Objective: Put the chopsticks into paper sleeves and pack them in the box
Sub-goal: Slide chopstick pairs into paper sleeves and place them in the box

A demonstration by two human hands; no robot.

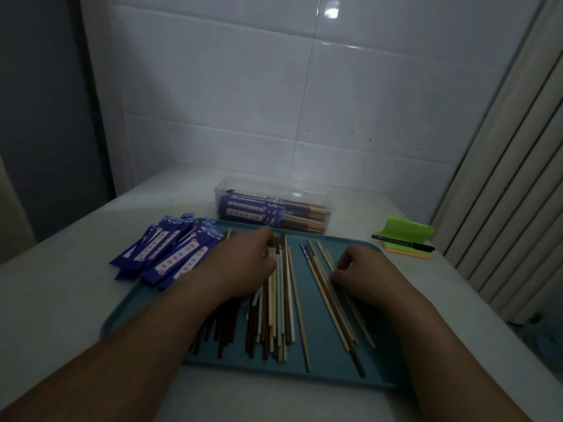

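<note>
Chopsticks [283, 300], mid-frame tray [329, 371]: left hand [243, 264] grips several, right hand [364, 269] pinches pale ones (best match a pair, align tips).

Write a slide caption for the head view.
Left hand and right hand on loose chopsticks in a teal tray, purple paper sleeves beside, clear box behind.

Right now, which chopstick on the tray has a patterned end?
The dark chopstick between left hand and right hand: far end blue with white marks; the rest are plain.
</note>
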